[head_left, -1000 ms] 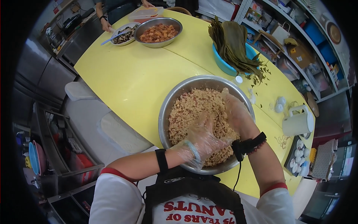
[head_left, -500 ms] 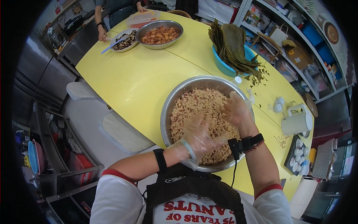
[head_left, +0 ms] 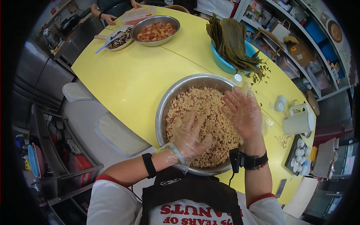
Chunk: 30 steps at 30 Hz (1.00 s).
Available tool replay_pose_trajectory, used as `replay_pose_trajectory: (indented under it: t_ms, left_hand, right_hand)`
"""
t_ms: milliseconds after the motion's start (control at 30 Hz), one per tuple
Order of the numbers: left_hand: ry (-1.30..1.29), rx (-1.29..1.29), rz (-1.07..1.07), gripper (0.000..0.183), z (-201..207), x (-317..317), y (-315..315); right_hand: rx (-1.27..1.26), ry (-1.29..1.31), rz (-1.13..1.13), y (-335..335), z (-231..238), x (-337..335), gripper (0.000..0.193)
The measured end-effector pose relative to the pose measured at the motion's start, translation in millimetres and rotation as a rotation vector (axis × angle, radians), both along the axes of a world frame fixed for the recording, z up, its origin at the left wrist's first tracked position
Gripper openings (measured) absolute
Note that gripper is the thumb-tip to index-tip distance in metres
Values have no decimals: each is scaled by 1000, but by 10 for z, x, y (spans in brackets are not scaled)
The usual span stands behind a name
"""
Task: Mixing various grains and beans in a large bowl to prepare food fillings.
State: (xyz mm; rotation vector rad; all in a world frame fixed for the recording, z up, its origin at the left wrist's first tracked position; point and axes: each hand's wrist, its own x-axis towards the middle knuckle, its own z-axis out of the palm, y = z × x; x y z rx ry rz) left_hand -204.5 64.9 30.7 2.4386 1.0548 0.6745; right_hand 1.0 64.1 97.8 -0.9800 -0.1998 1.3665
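Observation:
A wide steel bowl [head_left: 162, 112] stands on the table in front of me, filled with a grainy, rice-like mixture [head_left: 202, 112] with small reddish bits in it. My left hand [head_left: 189, 137], in a clear plastic glove, is spread over the near left part of the mixture. Whether its fingertips touch the grains, I cannot tell. At the bowl's right side my right hand [head_left: 246, 114], also gloved, is raised with its palm turned up and its fingers apart. Neither hand holds anything.
Beyond the bowl, a blue basin [head_left: 221, 64] holds long dark-green leaves [head_left: 234, 41]. Farther left are a bowl of reddish chunks [head_left: 155, 32], a plate of dark strips [head_left: 119, 40] and a lidded container [head_left: 138, 15]. A pitcher [head_left: 298, 122] and egg tray [head_left: 298, 155] stand right.
My right hand has turned palm up and opened out. My left hand has drawn away from my right wrist. A co-worker's hand has moved from the plate toward the lidded container.

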Motion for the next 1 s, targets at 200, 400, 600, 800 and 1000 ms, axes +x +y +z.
replay_pose_trajectory:
  t_ms: [200,400,600,800,1000]
  left_hand:
    - [35,28,-96,74,49,104,33]
    - [148,-305,112,76,-35,-98,319]
    - [-188,-926,305,85,-376,-212,452]
    - [-531,-1411,294,91,-769,-66,560]
    - [-218,-1384,427,76,-61,31,622]
  right_hand:
    - [-191,172,-196,68,-357,228,49]
    - [-196,-37,-47,-287,-348,398,44]
    - [-343,-162,4,-595,-701,603,40]
    - [-626,-251,-37,-565,-1403,519,29]
    - [-341,-121,213,-371,-212,189,52]
